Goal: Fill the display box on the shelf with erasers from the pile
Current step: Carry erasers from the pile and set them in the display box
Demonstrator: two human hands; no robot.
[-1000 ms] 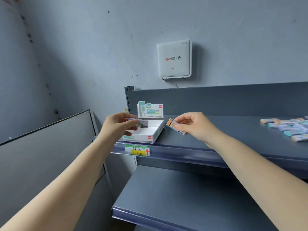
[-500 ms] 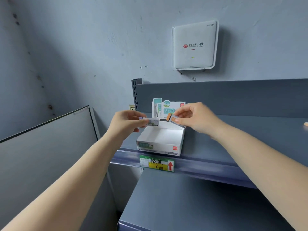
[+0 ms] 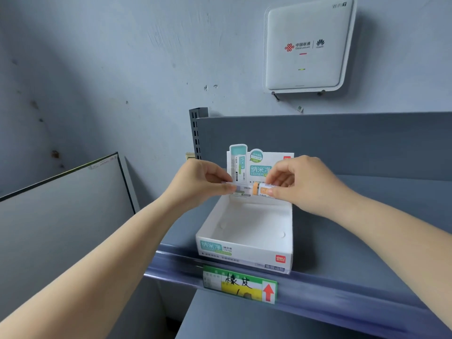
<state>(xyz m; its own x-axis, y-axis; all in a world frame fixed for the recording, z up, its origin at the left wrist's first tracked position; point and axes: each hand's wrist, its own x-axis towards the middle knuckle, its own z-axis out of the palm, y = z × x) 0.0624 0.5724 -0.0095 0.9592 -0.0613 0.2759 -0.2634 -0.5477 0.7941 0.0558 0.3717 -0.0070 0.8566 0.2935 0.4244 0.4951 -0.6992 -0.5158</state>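
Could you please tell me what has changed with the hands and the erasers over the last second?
Both hands came together above the back of the display box: the right hand carried its orange-tipped eraser leftward, and the left hand brought its purple-tipped eraser alongside, so the two now sit end to end. Each hand holds its eraser as before, and the box is still empty.

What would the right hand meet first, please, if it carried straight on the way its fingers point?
Probably the left hand's eraser: the right hand points leftward with its own eraser, their ends nearly touching, though depth is unclear.
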